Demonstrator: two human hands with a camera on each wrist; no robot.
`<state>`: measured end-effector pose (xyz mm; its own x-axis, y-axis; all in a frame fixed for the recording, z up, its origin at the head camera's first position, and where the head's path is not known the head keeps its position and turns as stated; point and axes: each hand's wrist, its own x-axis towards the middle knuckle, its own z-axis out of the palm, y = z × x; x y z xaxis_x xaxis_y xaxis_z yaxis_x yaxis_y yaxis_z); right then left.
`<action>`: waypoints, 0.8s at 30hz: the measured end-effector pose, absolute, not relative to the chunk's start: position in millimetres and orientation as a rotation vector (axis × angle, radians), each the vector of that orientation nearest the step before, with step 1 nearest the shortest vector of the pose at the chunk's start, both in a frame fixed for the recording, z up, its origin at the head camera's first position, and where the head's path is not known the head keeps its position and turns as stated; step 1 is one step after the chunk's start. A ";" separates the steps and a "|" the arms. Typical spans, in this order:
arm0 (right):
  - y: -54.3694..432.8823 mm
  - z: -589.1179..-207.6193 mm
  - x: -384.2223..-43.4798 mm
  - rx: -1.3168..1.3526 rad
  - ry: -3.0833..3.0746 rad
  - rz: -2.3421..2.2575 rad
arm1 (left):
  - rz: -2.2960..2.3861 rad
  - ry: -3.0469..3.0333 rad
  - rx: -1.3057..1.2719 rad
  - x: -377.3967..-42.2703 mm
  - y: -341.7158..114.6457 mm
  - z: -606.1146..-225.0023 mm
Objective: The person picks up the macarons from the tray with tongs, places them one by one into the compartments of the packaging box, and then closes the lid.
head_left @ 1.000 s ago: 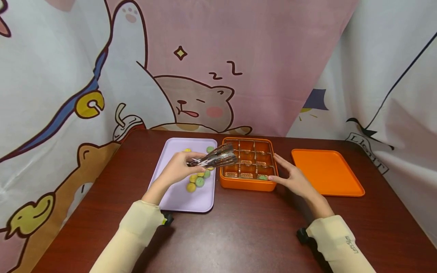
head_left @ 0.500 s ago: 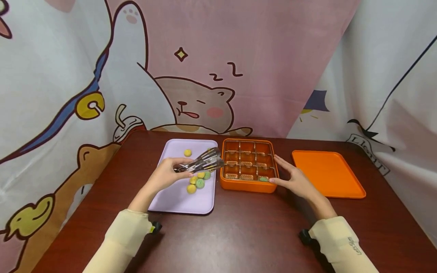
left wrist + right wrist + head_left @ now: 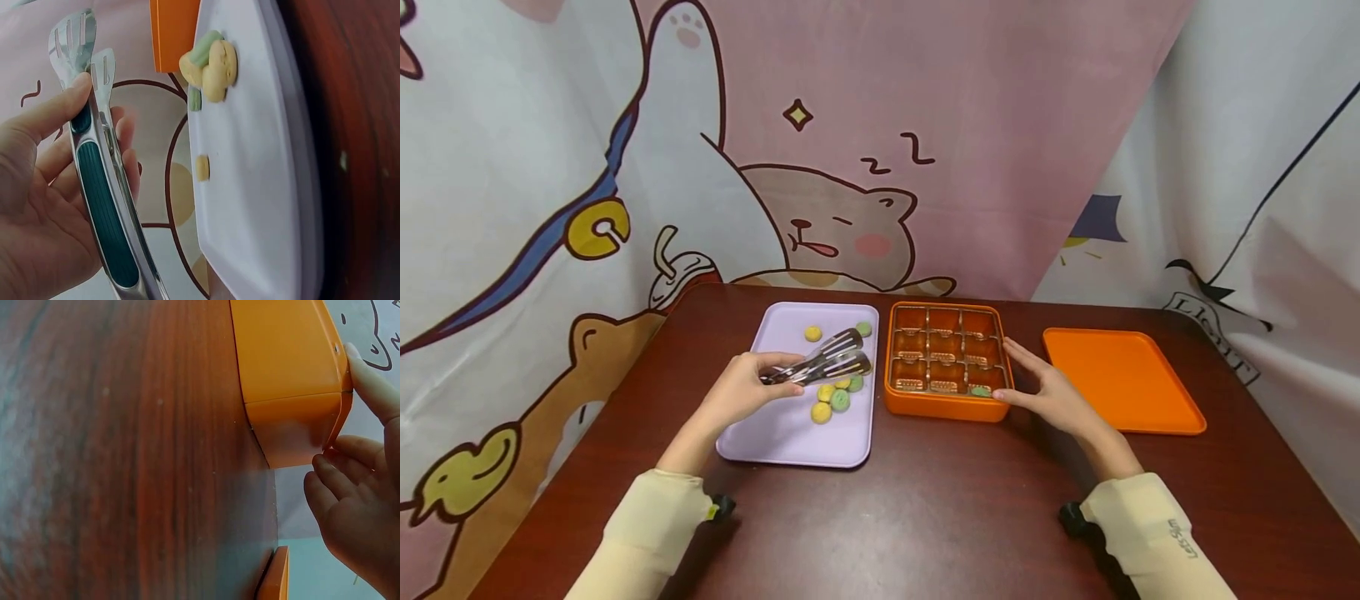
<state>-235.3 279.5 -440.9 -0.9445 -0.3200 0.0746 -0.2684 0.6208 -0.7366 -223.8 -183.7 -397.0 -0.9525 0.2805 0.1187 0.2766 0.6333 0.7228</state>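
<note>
My left hand [image 3: 741, 390] grips metal tongs [image 3: 820, 360] with teal handle inlays [image 3: 107, 212]. The slotted tong ends spread apart above the lilac tray [image 3: 775, 446], nothing between them. Several macarons lie on that tray, among them a yellow macaron [image 3: 821, 412] and a green macaron [image 3: 841, 402] in a cluster near its right side. To the right stands an orange box [image 3: 947, 408] with a clear divided insert. One green macaron [image 3: 981, 391] sits in its near right compartment. My right hand [image 3: 1051, 400] touches the box's right side with outstretched fingers, thumb at the near corner.
An orange lid-like tray [image 3: 1120, 379] lies flat right of the box. Everything stands on a dark reddish-brown table [image 3: 917, 517]. Behind it hangs a pink and white cartoon curtain [image 3: 1000, 125].
My left hand has drawn the tongs leftward and slightly down, from over the box's left edge to above the lilac tray. My right hand stays at the box.
</note>
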 end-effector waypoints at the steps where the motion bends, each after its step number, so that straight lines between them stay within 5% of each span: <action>1: 279.6 -441.0 -235.7 -0.503 2.773 -1.238 | 1.251 2.837 0.482 -223.1 -185.8 -397.2; 24: 280.6 -442.3 -236.0 -0.492 2.787 -1.211 | 1.229 2.881 0.422 -208.2 -219.2 -412.6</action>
<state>-236.0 280.6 -442.3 -0.9470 -0.3137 0.0683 -0.2640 0.6396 -0.7219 -208.2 -219.2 -412.6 -0.9642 0.2360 0.1208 0.2505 0.6618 0.7066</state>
